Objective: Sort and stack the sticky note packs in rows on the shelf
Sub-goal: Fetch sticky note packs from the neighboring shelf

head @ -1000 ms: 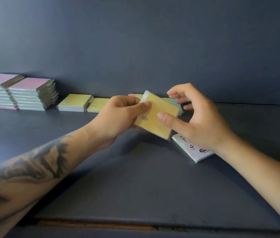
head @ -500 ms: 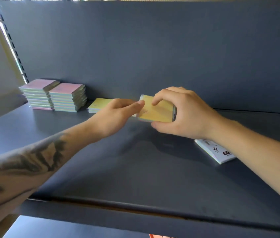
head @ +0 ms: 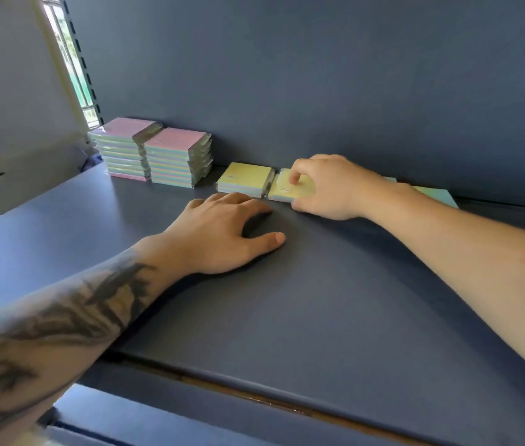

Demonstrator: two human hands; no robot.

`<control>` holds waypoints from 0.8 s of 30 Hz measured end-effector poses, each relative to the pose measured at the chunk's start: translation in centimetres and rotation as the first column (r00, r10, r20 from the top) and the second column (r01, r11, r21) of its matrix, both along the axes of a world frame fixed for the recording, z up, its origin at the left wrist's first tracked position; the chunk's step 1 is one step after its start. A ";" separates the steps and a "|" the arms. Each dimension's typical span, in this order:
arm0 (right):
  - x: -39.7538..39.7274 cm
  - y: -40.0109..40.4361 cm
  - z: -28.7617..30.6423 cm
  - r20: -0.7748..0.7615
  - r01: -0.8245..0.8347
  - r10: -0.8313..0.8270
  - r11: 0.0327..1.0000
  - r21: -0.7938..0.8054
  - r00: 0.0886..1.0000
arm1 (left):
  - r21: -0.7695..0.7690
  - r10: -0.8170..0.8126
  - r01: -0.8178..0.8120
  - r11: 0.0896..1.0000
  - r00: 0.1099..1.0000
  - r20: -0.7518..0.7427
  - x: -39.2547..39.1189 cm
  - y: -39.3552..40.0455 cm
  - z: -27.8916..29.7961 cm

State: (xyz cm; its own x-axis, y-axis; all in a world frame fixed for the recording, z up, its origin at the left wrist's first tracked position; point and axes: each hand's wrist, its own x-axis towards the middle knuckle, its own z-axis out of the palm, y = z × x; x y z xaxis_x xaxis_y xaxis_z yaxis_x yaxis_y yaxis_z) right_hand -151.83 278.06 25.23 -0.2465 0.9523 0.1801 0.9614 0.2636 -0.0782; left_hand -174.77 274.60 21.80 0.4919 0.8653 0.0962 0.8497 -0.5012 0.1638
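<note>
Two tall stacks of sticky note packs with pink tops (head: 151, 156) stand at the back left of the dark shelf (head: 319, 300). To their right lies a low stack with a yellow top (head: 245, 178). Beside it sits another yellow-topped pack (head: 287, 188), which my right hand (head: 325, 188) grips from above, fingers curled over its top and thumb at its front edge. My left hand (head: 222, 233) rests flat on the shelf just in front of the yellow stacks, fingers spread, holding nothing. A green-topped pack (head: 438, 196) shows behind my right forearm.
The shelf's dark back panel (head: 319, 91) rises right behind the row. A slotted upright (head: 81, 62) and a window stand at the far left. The shelf's front edge (head: 254, 391) runs across the bottom, with a lower shelf beneath it.
My right hand carried the yellow pack back and set it down next to the low yellow stack. My left hand let go of it and dropped flat onto the shelf. The camera view shifted right.
</note>
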 end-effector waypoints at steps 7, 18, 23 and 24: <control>-0.2 0.5 -0.3 0.015 0.005 -0.005 1.000 0.031 1.000 | 0.001 -0.001 0.001 1.000 1.000 0.003 0.0 0.1 -0.1; -0.1 -0.1 0.2 0.071 0.012 -0.007 0.998 -0.066 0.997 | 0.006 0.016 -0.017 1.000 1.000 0.020 0.2 0.0 0.2; 2.1 -4.2 1.6 0.008 -0.030 0.030 1.000 -0.010 1.000 | 0.037 0.001 -0.002 0.999 1.000 0.023 1.3 -0.9 0.9; 2.9 -5.3 1.8 -0.012 -0.039 0.038 0.999 -0.003 0.999 | 0.046 -0.014 0.012 0.999 0.999 0.030 1.8 -1.1 1.0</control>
